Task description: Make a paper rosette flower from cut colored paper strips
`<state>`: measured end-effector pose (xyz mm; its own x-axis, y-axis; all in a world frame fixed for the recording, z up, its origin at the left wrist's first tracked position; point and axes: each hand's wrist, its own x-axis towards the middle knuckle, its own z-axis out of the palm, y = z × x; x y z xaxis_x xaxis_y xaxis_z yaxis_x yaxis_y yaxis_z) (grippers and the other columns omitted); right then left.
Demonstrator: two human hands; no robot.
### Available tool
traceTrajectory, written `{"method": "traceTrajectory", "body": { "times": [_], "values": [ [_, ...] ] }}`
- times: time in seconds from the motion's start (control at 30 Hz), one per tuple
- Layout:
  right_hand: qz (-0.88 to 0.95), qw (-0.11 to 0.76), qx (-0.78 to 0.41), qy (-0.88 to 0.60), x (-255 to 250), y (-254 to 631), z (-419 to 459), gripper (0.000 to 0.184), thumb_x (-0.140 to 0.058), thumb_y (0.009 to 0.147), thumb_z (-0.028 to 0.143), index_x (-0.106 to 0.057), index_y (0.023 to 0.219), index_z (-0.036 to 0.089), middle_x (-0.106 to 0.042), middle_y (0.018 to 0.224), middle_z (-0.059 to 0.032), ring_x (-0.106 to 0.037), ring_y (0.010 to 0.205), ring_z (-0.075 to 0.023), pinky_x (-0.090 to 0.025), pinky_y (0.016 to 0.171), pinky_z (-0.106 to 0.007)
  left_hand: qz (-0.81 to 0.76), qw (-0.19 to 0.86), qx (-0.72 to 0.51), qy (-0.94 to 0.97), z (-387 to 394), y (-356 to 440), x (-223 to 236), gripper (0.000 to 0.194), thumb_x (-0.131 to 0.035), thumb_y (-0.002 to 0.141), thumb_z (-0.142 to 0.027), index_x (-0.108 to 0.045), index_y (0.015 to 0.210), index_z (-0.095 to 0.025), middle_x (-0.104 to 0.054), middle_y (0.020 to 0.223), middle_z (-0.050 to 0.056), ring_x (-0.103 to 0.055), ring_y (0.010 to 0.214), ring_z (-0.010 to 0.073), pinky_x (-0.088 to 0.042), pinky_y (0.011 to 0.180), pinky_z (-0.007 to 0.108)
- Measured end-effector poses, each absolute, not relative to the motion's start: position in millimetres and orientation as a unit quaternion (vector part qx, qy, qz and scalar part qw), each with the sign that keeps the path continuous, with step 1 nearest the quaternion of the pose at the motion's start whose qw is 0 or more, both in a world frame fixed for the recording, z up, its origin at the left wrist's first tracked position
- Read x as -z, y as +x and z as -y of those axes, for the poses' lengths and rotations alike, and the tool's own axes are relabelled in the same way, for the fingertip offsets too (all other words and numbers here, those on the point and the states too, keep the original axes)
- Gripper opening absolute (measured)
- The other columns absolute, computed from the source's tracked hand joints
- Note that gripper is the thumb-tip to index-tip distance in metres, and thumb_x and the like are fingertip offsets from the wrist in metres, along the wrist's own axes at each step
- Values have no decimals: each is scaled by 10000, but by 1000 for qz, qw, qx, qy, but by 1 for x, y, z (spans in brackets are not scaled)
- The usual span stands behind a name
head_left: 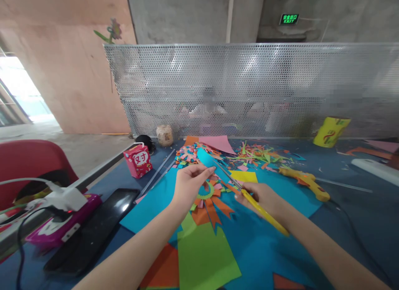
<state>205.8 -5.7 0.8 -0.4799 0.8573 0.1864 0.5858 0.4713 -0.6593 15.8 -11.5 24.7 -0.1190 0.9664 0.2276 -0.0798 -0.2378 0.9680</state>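
My left hand [195,181] pinches a small rounded piece of blue paper [205,157] between thumb and fingers. Yellow-handled scissors [262,210] are in my right hand [262,196], their blades pointing up and left at the edge of that blue piece. Whether the blades are cutting into it I cannot tell. Below my hands lies a paper rosette [205,192] with a green ring and orange ribbon tails, partly hidden by my left hand. Under it are large blue sheets [249,252] and a green sheet [205,254].
Paper scraps [262,153] lie in a pile behind. A yellow glue gun [307,182] with a cord is at right. On the left are a black phone [93,227], a purple power strip [65,227] and a pink box [138,160]. A perforated metal screen [218,73] borders the table's back.
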Motion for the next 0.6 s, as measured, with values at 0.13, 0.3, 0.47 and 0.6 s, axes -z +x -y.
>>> {"method": "traceTrajectory", "body": {
  "times": [0.13,0.3,0.47,0.6],
  "values": [
    [821,251,-255,-445,-2,206,6,416,-451,745,507,-611,867,143,-555,659,-21,-459,559,-131,-328,464,-219,-438,441,-601,502,12,16,-25,211,-698,593,-306,-602,551,-123,-635,517,27,-509,377,76,-394,364,180],
    [814,236,-256,-465,0,206,5,418,-443,741,520,-609,770,138,-503,590,7,-389,507,-100,-297,452,-214,-452,438,-591,505,13,16,-26,234,-697,589,-331,-602,547,-121,-636,523,36,-503,370,78,-395,369,190],
    [815,260,-249,-454,-1,205,7,382,-451,742,501,-593,700,149,-518,581,2,-407,509,-104,-296,443,-216,-445,460,-584,500,12,15,-26,239,-664,625,-353,-595,568,-132,-639,556,33,-588,491,116,-422,406,188],
    [810,266,-254,-457,-5,203,10,357,-460,737,490,-598,700,164,-534,584,-4,-445,513,-122,-310,442,-225,-432,477,-554,527,11,15,-24,223,-642,652,-348,-586,593,-140,-641,584,33,-611,541,132,-432,417,189]
  ]
}}
